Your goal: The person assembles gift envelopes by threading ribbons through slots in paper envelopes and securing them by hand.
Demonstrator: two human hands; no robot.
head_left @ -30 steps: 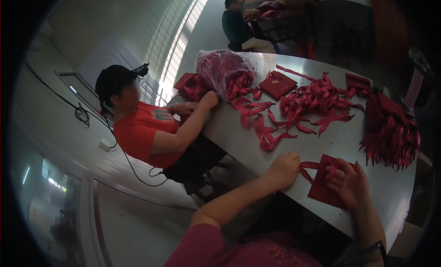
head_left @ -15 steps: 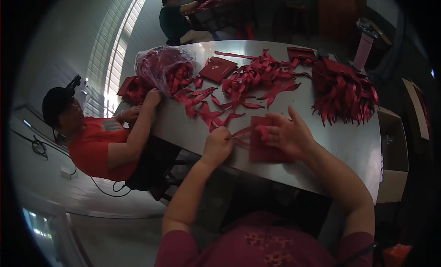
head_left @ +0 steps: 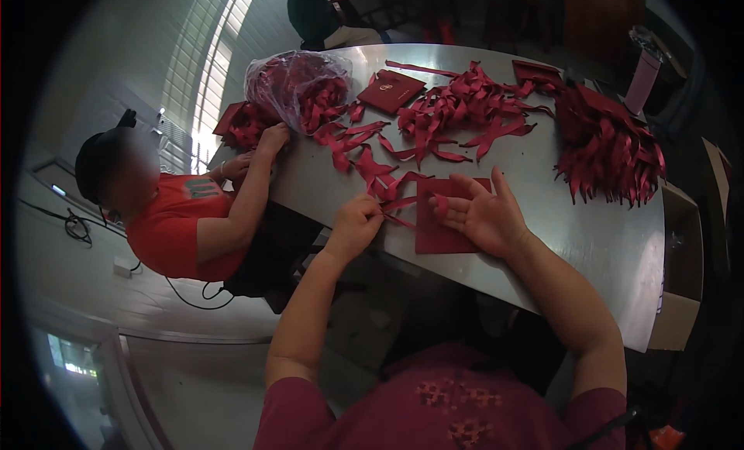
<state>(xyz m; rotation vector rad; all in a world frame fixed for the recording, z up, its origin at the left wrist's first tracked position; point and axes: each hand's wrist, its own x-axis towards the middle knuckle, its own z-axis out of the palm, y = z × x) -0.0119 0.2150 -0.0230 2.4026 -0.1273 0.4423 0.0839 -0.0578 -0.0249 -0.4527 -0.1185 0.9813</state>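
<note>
A dark red folder (head_left: 434, 231) lies at the table's near edge, with a red ribbon (head_left: 401, 204) running out from its left side. My left hand (head_left: 359, 224) is closed, pinching the ribbon's ends beside the folder. Palm up over the folder's right part rests my right hand (head_left: 482, 213), its fingers apart and a loop of the ribbon around a fingertip. Beyond my hands, loose red ribbons (head_left: 469, 101) are heaped on the table, next to another red folder with a gold emblem (head_left: 390, 91).
The metal table (head_left: 573, 249) holds a clear plastic bag of red ribbons (head_left: 298, 86) at the back left and a stack of ribboned folders (head_left: 604, 140) at the right. A co-worker in orange (head_left: 178, 225) sits left. A pink bottle (head_left: 643, 80) and a cardboard box (head_left: 678, 318) are at right.
The view has swung to the right, so things appear further left than one second ago. My left hand keeps its pinch on the ribbon; my right hand remains spread over the folder.
</note>
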